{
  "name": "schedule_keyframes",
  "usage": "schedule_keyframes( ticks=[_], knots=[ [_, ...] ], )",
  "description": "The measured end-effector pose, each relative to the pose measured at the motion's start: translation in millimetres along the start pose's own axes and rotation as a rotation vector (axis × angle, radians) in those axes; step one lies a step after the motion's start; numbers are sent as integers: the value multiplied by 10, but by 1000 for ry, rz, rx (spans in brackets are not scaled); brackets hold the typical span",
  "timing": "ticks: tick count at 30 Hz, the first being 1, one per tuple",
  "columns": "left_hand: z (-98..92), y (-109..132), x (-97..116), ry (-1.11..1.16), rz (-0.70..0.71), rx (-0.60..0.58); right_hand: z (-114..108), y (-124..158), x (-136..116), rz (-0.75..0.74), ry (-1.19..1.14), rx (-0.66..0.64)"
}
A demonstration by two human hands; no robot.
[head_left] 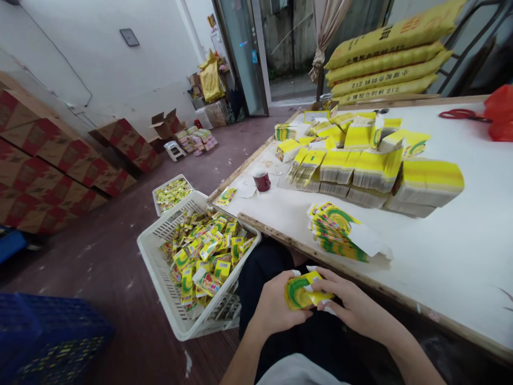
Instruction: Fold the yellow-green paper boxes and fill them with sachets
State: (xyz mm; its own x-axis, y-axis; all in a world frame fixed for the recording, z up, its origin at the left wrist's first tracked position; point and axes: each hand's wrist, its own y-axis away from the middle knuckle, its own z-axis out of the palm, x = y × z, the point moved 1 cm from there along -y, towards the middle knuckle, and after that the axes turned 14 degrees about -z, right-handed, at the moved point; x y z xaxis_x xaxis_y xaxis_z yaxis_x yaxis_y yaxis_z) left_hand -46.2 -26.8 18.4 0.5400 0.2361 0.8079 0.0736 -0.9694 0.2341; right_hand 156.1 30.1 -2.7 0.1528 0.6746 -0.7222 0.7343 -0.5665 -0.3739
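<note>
Above my lap, just off the table's edge, both hands hold a yellow and green printed card packet (300,291). My left hand (274,307) wraps around its left side, thumb along the top. The fingers of my right hand (344,299) pinch its right end, where a yellow flap shows. White covers sit on several fingertips. On the table in front of my hands lies a fanned pile of similar printed cards (334,230), with a white piece at its right. To my left, a white plastic basket (160,289) holds many small yellow packets (208,251).
Stacked bundles of yellow cards (372,171) fill the far part of the white table (452,256). A dark red mug (262,181) stands near its left edge; red scissors (460,114) lie far right. A blue crate (48,337) and cardboard boxes (52,160) stand on the left.
</note>
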Motion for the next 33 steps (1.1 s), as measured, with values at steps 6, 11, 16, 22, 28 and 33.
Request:
schedule_keyframes(
  ticks=[6,11,16,22,28,33],
  knots=[
    [20,0,-15,7,17,110,231,-167,-110,96,-57,172],
    [-113,-22,-80,51,-16,37,148,-249,-152,56,-89,53],
    [-107,-67,-64,50,10,-21,-72,-260,-111,-11,-167,-77],
    [60,-94,-72,204,-14,89,189,-231,-84,89,-146,224],
    [-132,-200,-205,1173,-154,567,-353,-342,245,306,362,577],
    [-120,-219,-253,1419,-542,423,-673,-484,587,725,706,482]
  ],
)
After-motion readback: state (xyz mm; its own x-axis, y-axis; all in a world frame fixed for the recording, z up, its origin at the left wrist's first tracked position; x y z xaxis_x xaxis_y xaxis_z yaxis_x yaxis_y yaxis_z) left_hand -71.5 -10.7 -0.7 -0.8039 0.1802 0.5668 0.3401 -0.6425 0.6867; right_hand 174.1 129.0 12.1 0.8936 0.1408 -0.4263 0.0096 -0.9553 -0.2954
